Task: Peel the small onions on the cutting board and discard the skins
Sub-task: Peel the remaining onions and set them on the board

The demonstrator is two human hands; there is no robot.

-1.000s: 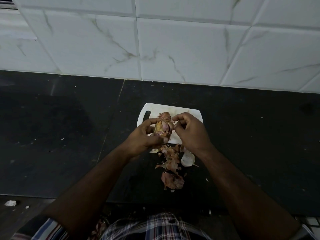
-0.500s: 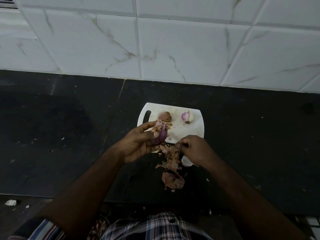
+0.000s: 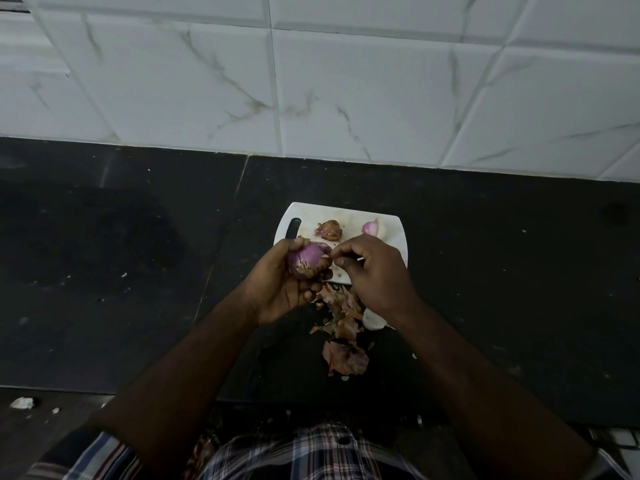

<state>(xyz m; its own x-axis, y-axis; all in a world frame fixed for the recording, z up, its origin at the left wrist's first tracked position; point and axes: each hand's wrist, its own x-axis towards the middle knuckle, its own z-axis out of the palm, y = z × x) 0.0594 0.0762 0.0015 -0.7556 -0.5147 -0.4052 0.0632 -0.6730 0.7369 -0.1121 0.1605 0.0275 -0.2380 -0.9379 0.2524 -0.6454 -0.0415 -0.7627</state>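
- Left hand [image 3: 277, 289] cupping mostly peeled purple onion [image 3: 309, 259] above cutting board [image 3: 394, 237] near-left corner.
- Right hand [image 3: 375, 271] pinching skin remnant at onion's right side.
- Mid-peel; next, probably strip remnant, drop onto skins [image 3: 344, 341].

Black stone countertop [image 3: 502, 289] carries a white cutting board [image 3: 349, 214], a heap of onion skins [image 3: 344, 336] at its near edge, and scattered small scraps.

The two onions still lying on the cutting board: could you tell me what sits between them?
Nothing: in the head view, only bare white cutting board shows between the unpeeled brown onion and the peeled purple onion.
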